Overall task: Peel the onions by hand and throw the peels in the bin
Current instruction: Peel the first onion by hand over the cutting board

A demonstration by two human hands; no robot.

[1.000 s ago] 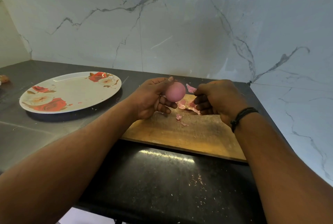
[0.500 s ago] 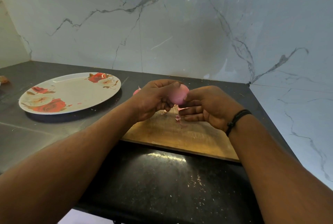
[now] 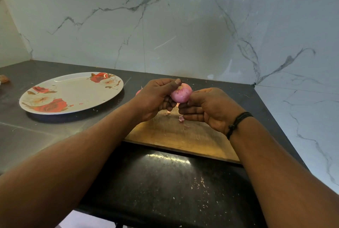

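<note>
- Small kitchen corner here: dark stone counter [image 3: 165, 182] with crumbs on the near edge, glossy white marble-look wall behind.
- Closest thing on it is a worn wooden chopping board [image 3: 183, 136], with a few small pink peel scraps [image 3: 181, 118] lying on it.
- Just above the board, the left hand [image 3: 156, 97] has its fingers curled round a small pink, mostly peeled onion [image 3: 181, 93], thumb pressed on the top end.
- The right hand [image 3: 209, 110] touches the onion's other side with its thumb, fingers bunched underneath. Can't tell if it's pinching a bit of skin or just steadying.
- Looks like the last flecks are being picked off. I'd turn the onion slowly in the left hand and catch leftover skin at the root end with a thumbnail, pulling along the curve so it doesn't tear.
- Left of the hands sits a round white plate with red roses [image 3: 73, 94].
- No bin in view, so gather the scraps first.
</note>
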